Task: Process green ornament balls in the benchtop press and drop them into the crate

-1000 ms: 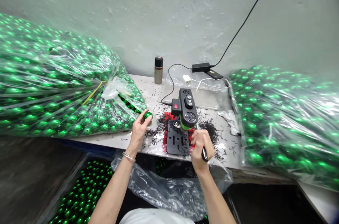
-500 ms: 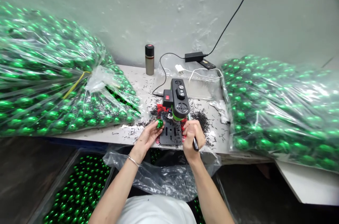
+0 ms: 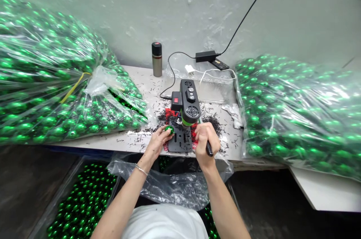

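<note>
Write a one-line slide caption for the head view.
Left hand holds a green ball at the small bench drill while the right hand grips its black lever.

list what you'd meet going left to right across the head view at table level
left bag of green balls → left hand holding a green ball → small bench drill → right hand on the drill's black handle → right bag of green balls

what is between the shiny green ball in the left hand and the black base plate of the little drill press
Nothing visible. The left hand holds the shiny green ball at the left edge of the black base plate, just left of the drill head. The right hand grips the black lever handle on the other side.
</note>
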Demonstrator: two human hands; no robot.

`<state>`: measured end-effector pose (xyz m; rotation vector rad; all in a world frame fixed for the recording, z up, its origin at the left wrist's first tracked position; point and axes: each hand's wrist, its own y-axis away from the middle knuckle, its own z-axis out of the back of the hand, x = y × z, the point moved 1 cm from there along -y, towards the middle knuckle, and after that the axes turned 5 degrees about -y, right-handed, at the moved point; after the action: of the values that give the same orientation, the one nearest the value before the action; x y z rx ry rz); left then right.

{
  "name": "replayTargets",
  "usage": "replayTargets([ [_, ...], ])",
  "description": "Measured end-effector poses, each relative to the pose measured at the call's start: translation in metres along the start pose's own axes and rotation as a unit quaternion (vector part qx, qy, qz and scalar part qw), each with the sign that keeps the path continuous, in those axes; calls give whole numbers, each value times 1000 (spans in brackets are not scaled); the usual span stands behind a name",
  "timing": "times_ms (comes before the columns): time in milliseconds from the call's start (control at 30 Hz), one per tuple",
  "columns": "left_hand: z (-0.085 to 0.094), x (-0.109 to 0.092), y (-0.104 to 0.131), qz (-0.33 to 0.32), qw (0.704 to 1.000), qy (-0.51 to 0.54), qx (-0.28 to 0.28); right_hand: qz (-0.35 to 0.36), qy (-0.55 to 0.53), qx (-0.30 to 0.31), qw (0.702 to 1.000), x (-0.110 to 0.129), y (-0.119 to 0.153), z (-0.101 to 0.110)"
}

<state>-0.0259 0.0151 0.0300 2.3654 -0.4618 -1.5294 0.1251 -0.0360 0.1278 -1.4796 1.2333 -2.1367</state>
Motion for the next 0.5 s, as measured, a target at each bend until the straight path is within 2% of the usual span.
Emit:
replayTargets([
  [100,-5,5,-1,-53,994,-90,13,2,-4,17,1000,5,-11,2],
  [200,-12,10,-1,-140,967,-213,16,-1,1,22,1000,10,-17,3],
  [267,-16,12,1,-190,932,-308,5,-3,3,22,1000,10,-18,3],
  [367,-20,14,5,-252,859,-446,-16,-2,0,23,1000,10,-15,3],
  [500,-20,17,8,-342,777,-528,-6,6,-3,20,1000,8,-11,3],
])
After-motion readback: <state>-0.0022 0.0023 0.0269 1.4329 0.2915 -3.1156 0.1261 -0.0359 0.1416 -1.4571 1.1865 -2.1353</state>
